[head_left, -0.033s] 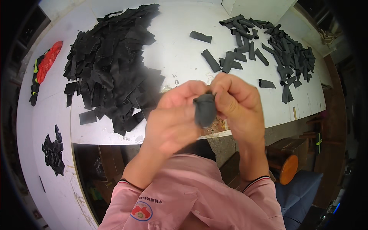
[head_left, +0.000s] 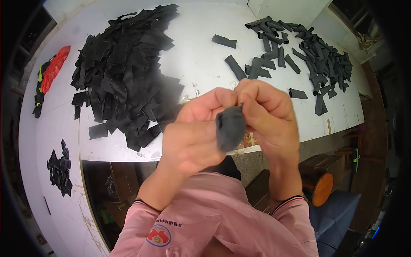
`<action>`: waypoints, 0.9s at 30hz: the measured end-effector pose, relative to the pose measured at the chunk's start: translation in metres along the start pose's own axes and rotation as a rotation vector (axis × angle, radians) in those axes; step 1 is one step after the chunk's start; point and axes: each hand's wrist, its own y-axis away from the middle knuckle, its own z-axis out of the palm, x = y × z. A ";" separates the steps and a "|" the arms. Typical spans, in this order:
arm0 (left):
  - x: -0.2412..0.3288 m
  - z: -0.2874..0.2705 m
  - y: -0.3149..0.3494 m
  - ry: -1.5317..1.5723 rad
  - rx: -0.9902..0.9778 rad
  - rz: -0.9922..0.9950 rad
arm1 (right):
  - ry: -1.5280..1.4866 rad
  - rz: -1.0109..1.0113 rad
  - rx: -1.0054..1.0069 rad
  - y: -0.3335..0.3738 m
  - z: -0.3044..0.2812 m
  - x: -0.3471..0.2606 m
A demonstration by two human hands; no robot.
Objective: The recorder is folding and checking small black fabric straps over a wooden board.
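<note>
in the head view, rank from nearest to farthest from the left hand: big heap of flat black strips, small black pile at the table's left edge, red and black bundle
1. Big heap of flat black strips, just up-left of the left hand.
2. Small black pile, far left, lower.
3. Red and black bundle, far left, upper.

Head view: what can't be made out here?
- Black piece: its upper end is hidden by the fingers of the left hand and right hand.
- Table edge behind the hands: covered.
- Red item at the left rim: bent by the fisheye, kind unclear.
</note>
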 end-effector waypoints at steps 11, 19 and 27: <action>0.008 -0.024 -0.026 0.283 0.161 -0.082 | 0.084 0.233 0.047 -0.015 -0.034 0.031; 0.001 -0.076 -0.019 0.513 0.417 -0.206 | -0.316 0.437 0.053 -0.010 -0.048 0.088; 0.007 -0.081 -0.031 0.492 0.378 -0.244 | -0.127 0.447 0.033 -0.017 -0.053 0.086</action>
